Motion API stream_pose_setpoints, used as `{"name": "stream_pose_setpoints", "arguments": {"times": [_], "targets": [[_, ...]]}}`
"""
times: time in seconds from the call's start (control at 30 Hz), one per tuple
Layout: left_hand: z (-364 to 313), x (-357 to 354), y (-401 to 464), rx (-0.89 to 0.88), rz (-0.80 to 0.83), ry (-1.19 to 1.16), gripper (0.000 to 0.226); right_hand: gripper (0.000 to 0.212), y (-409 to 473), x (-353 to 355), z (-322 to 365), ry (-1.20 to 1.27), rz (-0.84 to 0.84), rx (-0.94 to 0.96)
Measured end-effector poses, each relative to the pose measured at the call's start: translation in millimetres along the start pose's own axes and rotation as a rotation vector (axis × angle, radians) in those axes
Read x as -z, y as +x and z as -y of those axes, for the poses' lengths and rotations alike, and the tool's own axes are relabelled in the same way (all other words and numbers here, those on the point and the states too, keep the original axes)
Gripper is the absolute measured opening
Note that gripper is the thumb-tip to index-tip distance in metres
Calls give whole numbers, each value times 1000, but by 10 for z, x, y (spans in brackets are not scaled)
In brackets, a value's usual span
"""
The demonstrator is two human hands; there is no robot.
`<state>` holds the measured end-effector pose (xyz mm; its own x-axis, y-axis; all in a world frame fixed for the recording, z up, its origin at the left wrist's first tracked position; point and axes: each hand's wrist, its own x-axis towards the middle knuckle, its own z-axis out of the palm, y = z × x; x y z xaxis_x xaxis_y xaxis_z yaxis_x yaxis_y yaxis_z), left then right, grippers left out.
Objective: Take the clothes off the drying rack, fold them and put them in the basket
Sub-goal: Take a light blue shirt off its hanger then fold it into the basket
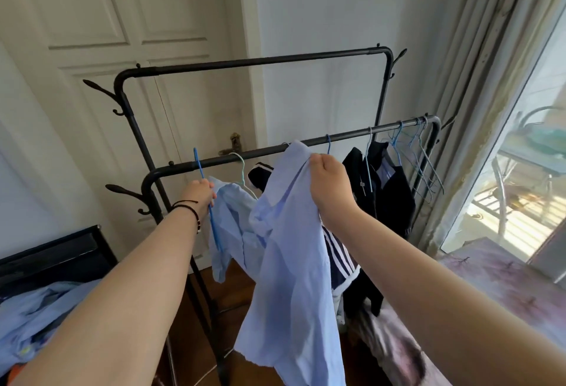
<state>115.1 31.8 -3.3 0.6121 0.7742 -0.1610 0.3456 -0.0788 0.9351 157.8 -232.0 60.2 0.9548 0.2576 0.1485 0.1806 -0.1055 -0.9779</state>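
A black metal drying rack stands before me with two rails. My right hand grips the collar of a light blue shirt, held up off the rail and hanging down in front. My left hand holds a blue hanger by its neck, free of the rail. Another light blue shirt hangs on a pale green hanger on the front rail. Behind it hang a dark striped garment and a black garment. No basket is in view.
Several bare hangers crowd the rail's right end. A white door stands behind the rack. Blue clothes lie heaped at lower left by a black frame. A patterned cloth surface and a curtained window are at the right.
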Motion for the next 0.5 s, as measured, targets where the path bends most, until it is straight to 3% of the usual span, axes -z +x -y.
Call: {"name": "stream_pose_setpoints", "arguments": {"times": [0.2, 0.4, 0.5], "targets": [[171, -104, 115, 156, 73, 50, 26, 36, 109, -123, -107, -1, 16, -13], [375, -6, 175, 100, 66, 218, 33, 58, 180, -114, -77, 102, 117, -58], [367, 40, 123, 60, 31, 433, 35, 60, 190, -74, -27, 120, 167, -62]]}}
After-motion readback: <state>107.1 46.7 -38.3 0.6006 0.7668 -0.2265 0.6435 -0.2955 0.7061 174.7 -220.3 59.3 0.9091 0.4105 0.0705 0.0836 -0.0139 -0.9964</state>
